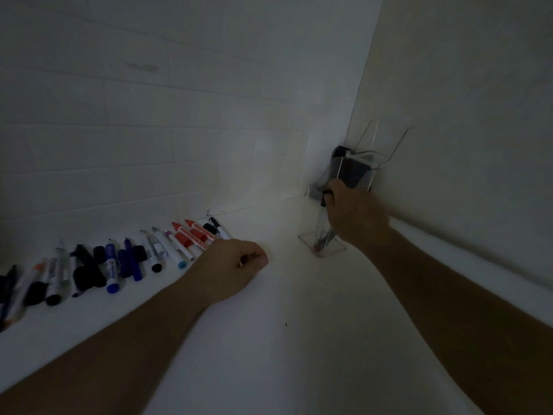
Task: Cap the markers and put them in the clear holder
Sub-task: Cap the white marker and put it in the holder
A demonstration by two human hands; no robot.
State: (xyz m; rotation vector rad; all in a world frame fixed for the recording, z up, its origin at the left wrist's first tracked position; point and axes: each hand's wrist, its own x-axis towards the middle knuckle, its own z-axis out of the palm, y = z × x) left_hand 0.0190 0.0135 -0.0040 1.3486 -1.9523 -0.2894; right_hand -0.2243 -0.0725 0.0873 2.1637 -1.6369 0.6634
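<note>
Markers [125, 259] are lying side by side in a row along the desk [269, 339] at left, long axes running toward the tiled wall [149, 130]. The left hand [236, 265] is resting curled shut beside them, gripping nothing visible. The right hand [353, 214] is closing around a dark marker [324, 197], standing it nearly upright over the clear holder [321, 244].

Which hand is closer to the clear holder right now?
Right. The right hand is at the clear holder, over its top, gripping a black-capped marker. The left hand rests closed on the counter, to the holder's left, beside the row of markers.
</note>
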